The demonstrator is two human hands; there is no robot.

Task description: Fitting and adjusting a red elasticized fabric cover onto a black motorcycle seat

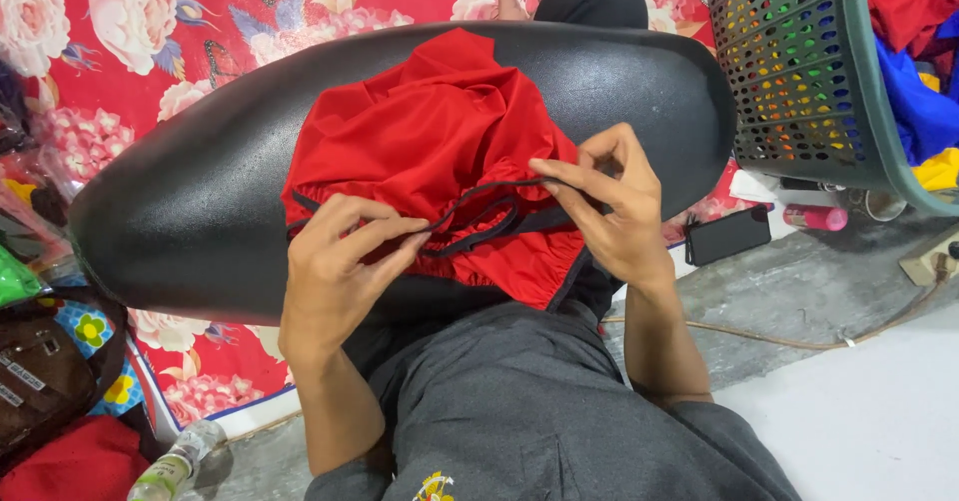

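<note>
A red garment (440, 141) with dark trim lies bunched on a black padded oval board (200, 211) across my lap. My left hand (335, 266) pinches a thin dark drawstring (479, 196) at the garment's lower edge. My right hand (609, 201) pinches the same cord further right, pulling it taut between the two hands. Both hands rest over the garment's waistband. My grey shorts (529, 401) show below the board.
A green perforated laundry basket (799, 71) with coloured clothes stands at the upper right. A black phone (727, 234) and a pink tube (814, 217) lie on the floor beside it. A red floral mat (150, 51) lies beyond the board. A brown bag (40, 381) and a plastic bottle (175, 466) lie at lower left.
</note>
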